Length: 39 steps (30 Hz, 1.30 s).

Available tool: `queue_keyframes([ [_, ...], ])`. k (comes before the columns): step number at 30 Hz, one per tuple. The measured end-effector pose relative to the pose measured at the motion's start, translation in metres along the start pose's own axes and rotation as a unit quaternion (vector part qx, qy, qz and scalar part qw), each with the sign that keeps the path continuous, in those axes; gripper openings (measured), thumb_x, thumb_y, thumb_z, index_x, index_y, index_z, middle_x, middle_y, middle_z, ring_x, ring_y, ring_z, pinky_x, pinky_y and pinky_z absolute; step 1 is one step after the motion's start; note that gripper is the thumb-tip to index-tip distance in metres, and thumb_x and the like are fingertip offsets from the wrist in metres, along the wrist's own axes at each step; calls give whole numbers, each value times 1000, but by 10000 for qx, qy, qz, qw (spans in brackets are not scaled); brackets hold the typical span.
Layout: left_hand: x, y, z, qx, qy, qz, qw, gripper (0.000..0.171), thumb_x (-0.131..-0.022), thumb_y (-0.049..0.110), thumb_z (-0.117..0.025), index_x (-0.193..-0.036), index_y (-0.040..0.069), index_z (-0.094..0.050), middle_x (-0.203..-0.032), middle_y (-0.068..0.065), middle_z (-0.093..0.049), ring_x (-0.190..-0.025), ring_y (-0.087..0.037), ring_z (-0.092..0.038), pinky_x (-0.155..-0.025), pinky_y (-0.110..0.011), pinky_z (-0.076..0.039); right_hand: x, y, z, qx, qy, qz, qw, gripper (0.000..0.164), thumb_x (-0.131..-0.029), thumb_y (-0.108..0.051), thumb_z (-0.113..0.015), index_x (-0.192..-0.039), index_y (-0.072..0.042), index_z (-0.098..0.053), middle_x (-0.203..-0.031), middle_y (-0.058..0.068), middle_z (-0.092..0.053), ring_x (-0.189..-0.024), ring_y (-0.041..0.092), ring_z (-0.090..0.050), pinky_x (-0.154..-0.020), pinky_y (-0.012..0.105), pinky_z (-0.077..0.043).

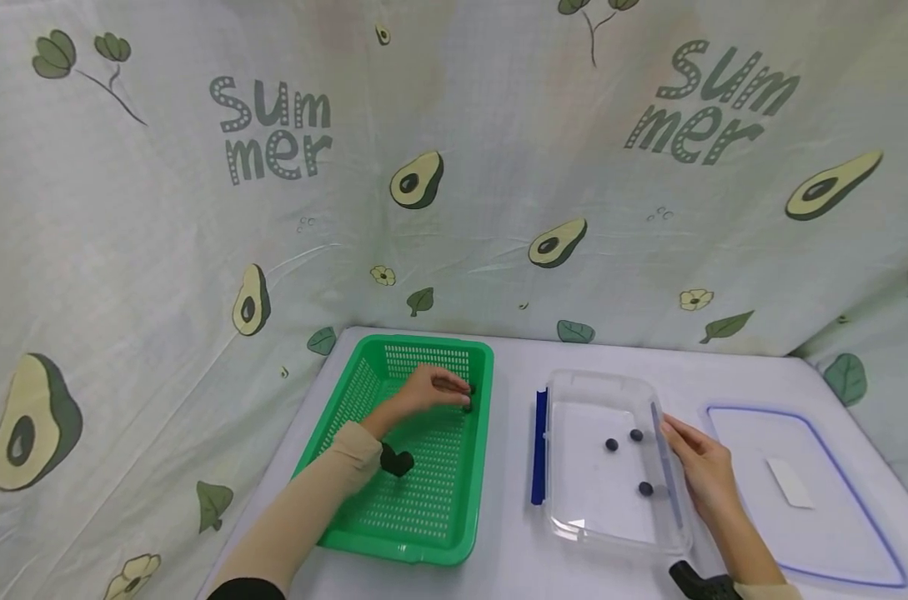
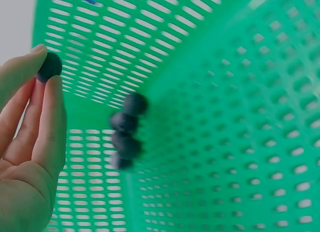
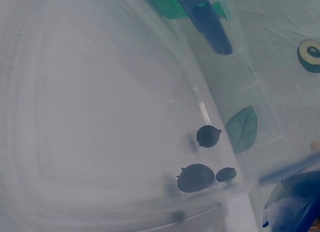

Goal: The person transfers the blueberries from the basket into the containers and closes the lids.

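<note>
My left hand (image 1: pixel 429 388) is inside the green basket (image 1: pixel 482 500), near its far right corner. Thumb and fingertips pinch a dark blueberry (image 2: pixel 50 67), held above several more blueberries (image 2: pixel 126 134) clustered along the basket's side. On the right, my right hand (image 1: pixel 704 467) grips the side wall of a clear plastic box (image 1: pixel 619 543). Three blueberries lie apart on the box floor, one of them (image 1: pixel 645 489) closest to this hand. Through the clear wall, the right wrist view shows these berries (image 3: pixel 195 178) with small pointed crowns.
A blue latch flap (image 1: pixel 539 447) sticks out from the box's left side, toward the basket. Right of the box lies a clear lid (image 1: pixel 847 546) with a blue rim and a white label (image 1: pixel 790 483). A patterned curtain (image 1: pixel 484 167) hangs behind the white table (image 1: pixel 517 417).
</note>
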<state>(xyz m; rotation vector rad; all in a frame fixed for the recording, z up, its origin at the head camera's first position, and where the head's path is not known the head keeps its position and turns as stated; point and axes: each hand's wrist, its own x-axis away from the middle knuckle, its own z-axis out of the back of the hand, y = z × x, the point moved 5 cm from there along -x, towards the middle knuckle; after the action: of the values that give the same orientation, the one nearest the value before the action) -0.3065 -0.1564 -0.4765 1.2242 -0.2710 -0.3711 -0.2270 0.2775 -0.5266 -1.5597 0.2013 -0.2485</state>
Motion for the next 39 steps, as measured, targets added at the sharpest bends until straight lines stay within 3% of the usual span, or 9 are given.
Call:
queue_keyframes([
  [7, 6, 26, 11, 644, 377, 247, 9969, 26, -85, 9, -80, -109, 0, -74, -102, -8, -75, -99, -19, -71, -91, -37, -55, 1, -1, -1, -216, 18, 66, 9997, 28, -94, -19, -73, -120, -12, -73, -91, -24, -71, -91, -9, -59, -75, 6, -45],
  [13, 8, 47, 8, 1038, 334, 178, 9939, 28, -87, 8, -78, -114, 2, -73, -108, -9, -74, -102, -21, -69, -96, -42, -52, 1, -1, -1, -354, 7, 115, 9993, 27, -94, -17, -73, -120, -11, -73, -92, -23, -71, -91, -8, -60, -75, 6, -46],
  [22, 1, 77, -14, 1054, 120, 44, 9943, 27, -87, 12, -80, -112, 4, -73, -107, -7, -74, -103, -22, -69, -95, -38, -53, 0, -1, -1, -418, -24, 193, 9989, 26, -94, -16, -73, -119, -12, -74, -92, -23, -71, -92, -8, -60, -76, 6, -45],
  [30, -13, 99, -36, 918, -71, -352, 9951, 27, -88, 6, -77, -112, -2, -72, -104, -9, -74, -98, -22, -70, -93, -41, -54, 0, -1, 0, -308, -8, 211, 9993, 25, -94, -18, -72, -119, -14, -74, -92, -24, -71, -92, -9, -59, -77, 5, -45],
  [39, -31, 111, -59, 1032, -221, -262, 9941, 27, -87, 8, -79, -113, 0, -73, -105, -8, -74, -99, -21, -70, -92, -33, -54, -1, -3, 0, 3, 25, 244, 9997, 29, -94, -21, -72, -122, -11, -72, -92, -27, -69, -91, -10, -58, -76, 5, -45],
])
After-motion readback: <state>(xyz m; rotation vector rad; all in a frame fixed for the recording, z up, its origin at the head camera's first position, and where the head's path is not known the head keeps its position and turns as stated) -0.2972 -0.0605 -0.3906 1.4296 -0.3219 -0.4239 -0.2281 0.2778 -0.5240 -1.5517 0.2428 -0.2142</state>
